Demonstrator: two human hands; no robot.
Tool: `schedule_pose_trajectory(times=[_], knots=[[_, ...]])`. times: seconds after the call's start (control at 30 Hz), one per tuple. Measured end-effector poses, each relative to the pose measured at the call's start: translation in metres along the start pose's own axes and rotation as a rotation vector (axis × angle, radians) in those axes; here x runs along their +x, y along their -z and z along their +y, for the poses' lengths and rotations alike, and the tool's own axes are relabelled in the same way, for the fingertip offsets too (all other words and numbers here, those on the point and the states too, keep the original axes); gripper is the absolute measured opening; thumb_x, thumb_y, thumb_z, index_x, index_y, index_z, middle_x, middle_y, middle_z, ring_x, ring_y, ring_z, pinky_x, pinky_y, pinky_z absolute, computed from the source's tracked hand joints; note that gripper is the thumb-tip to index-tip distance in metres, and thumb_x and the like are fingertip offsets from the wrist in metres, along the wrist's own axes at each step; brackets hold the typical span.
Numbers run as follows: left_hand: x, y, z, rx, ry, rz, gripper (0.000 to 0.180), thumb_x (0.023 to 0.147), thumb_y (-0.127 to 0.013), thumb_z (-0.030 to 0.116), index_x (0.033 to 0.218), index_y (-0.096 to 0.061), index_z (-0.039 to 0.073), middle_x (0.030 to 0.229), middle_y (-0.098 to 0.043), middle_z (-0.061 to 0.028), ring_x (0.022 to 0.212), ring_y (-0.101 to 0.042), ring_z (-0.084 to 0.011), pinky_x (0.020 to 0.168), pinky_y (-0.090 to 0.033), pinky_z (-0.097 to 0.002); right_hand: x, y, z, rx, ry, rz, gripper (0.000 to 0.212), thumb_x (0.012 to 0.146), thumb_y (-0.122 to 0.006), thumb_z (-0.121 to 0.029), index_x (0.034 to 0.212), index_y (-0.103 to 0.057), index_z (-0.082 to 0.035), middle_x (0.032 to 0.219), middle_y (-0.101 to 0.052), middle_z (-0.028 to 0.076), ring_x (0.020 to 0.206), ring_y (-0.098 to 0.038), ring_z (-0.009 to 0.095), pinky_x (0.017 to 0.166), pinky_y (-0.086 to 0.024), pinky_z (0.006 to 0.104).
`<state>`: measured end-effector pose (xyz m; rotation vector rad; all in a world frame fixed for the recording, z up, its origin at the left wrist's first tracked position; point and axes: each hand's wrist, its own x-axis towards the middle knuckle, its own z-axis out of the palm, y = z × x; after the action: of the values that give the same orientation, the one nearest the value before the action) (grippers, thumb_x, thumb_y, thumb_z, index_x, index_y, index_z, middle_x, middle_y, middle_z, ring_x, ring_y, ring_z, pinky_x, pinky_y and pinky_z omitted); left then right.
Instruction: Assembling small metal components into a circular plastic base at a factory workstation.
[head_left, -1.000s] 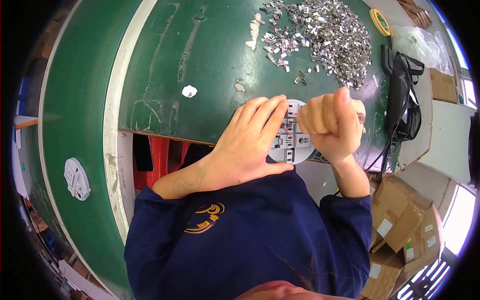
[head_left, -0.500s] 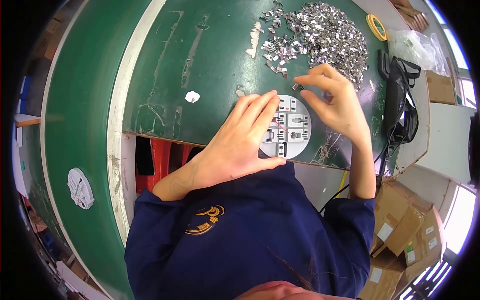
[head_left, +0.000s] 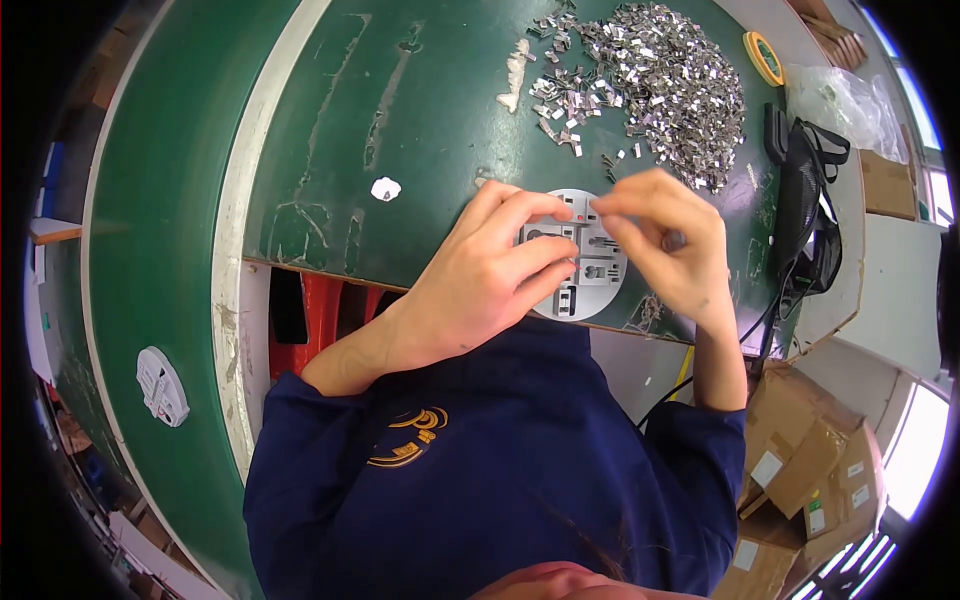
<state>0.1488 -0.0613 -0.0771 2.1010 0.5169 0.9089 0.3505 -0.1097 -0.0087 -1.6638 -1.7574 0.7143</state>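
A round light-grey plastic piece (head_left: 597,298), with slots and small raised compartments, lies near the front edge of the green table. My left hand (head_left: 480,265) rests over its left side, fingers apart and bent, tips touching its face. My right hand (head_left: 672,240) is at the far right part of the disc, thumb and forefinger pinched together. The small metal clip between these fingertips is mostly hidden by them. Beyond lies a large heap of shiny metal clips (head_left: 680,85), with several loose ones (head_left: 612,162) nearer the disc.
A yellow tape roll (head_left: 763,58), a clear plastic bag (head_left: 845,105) and a black mesh bag (head_left: 800,215) lie at the right. A white scrap (head_left: 385,189) is on the table. Further left, another grey disc (head_left: 162,387) sits on a green surface. Cardboard boxes (head_left: 810,460) stand lower right.
My right hand has moved nearer, from beside the loose clips to the disc, with the metal clip in its pinch. My left fingers, flat before, have bent and spread, uncovering more compartments.
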Motion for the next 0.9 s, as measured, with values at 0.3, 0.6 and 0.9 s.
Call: schedule_pose_trajectory(times=[0.3, 0.6, 0.9], knots=[[0.002, -0.01, -0.002, -0.024, 0.002, 0.159, 0.019, 0.072, -0.076, -0.001, 0.088, -0.069, 0.005, 0.104, -0.062, -0.0043, 0.084, -0.054, -0.0195, 0.068, -0.047, -0.0297, -0.025, -0.013, 0.003, -0.032, 0.109, 0.113, 0.015, 0.071, -0.074, 0.002, 0.084, -0.07, -0.004, 0.085, -0.073, 0.003, 0.041, -0.037, 0.003, 0.041, -0.03, 0.0203], [0.001, -0.013, -0.001, -0.02, 0.0, 0.193, 0.018, 0.071, -0.076, -0.002, 0.087, -0.068, 0.004, 0.104, -0.061, -0.0047, 0.084, -0.053, -0.0194, 0.066, -0.048, -0.0292, -0.028, -0.024, 0.007, -0.103, 0.215, 0.192, 0.017, 0.07, -0.072, 0.009, 0.083, -0.069, -0.001, 0.091, -0.075, 0.008, 0.042, -0.035, -0.002, 0.04, -0.026, 0.017], [-0.001, -0.015, 0.004, -0.01, -0.003, 0.211, 0.017, 0.072, -0.076, -0.003, 0.086, -0.068, 0.003, 0.103, -0.061, -0.0049, 0.084, -0.054, -0.0195, 0.065, -0.048, -0.029, -0.035, -0.026, 0.005, -0.11, 0.269, 0.204, 0.018, 0.071, -0.071, 0.01, 0.085, -0.068, -0.001, 0.093, -0.074, 0.009, 0.043, -0.036, -0.001, 0.041, -0.027, 0.0171]])
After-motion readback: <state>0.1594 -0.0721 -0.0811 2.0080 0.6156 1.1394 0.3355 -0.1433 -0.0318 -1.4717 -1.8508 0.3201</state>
